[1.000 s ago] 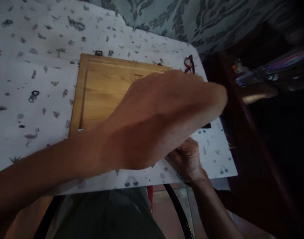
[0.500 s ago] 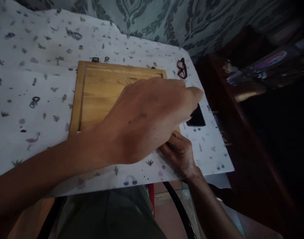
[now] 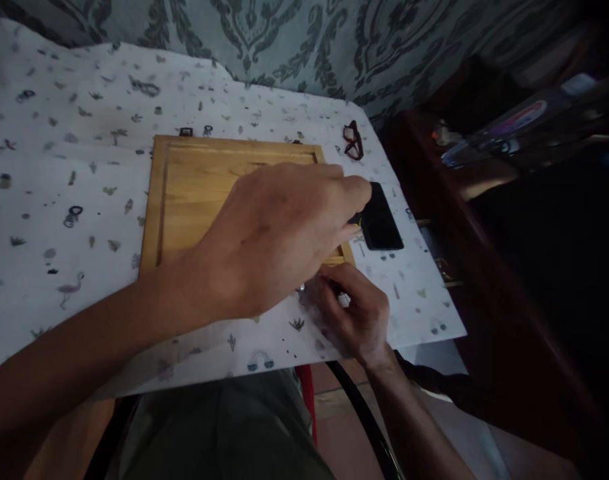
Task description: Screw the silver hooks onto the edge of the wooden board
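Note:
My left hand is closed above a light wooden framed panel, covering much of its right half. A small black and yellow bit of something shows beside its fingers; what it is I cannot make out. At the near right corner of the panel, my right hand pinches with bent thumb and forefinger. Its fingertips are partly behind the left hand, and a tiny silvery piece shows near them. Two small dark fittings, the left fitting being clearer, sit along the panel's far edge.
A black phone and red-framed eyeglasses lie right of the panel on the printed tablecloth. A patterned wall covering stands behind. Dark wooden furniture and a plastic bottle are at the right.
The view has shifted slightly. My left hand has drawn a little leftward, uncovering more of the phone. The right hand's fingers now show a wider gap between thumb and forefinger.

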A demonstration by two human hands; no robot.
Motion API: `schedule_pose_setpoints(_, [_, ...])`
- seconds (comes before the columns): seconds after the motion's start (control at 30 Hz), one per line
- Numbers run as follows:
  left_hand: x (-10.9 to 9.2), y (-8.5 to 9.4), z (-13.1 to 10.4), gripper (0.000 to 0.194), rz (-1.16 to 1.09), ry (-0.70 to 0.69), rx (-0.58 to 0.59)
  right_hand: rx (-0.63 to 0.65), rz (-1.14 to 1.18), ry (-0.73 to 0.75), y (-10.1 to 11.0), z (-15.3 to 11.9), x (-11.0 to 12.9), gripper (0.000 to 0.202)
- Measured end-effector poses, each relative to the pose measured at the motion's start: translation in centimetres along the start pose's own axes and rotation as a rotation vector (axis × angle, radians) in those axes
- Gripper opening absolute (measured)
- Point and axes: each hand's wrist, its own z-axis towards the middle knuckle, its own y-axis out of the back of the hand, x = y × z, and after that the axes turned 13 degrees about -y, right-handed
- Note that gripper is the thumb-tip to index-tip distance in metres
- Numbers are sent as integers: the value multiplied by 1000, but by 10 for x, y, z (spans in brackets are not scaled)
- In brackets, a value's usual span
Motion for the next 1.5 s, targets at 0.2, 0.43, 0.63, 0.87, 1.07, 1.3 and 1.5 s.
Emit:
schedule_pose_setpoints(0.2, [1,-1,-3,19,-37,12,-51,-64,-116,-100,-22,-27,30,17])
schedule_pose_setpoints(0.43, [-3,1,-2,18,-46,51,2,-82,-117,-251,-39,-31,32,26])
schedule_pose_setpoints(0.63, [-2,-1,-5,20,-47,0,-47,-85,-111,-335,-45,-31,34,23])
schedule_pose_setpoints(0.87, [-5,1,0,17,-54,66,28,-78,-105,-261,-44,-28,32,21])
schedule_pose_setpoints(1.07, [-4,0,-3,21,-56,59,-3,-84,-90,-241,-45,-28,30,20])
schedule_pose_setpoints(1.3, [-2,1,-2,13,-67,66,-9,-49,-47,-276,-44,-28,29,17])
schedule_pose_setpoints(1.5, [-3,1,-1,14,-55,74,19,-48,-6,-306,-43,-28,29,15])
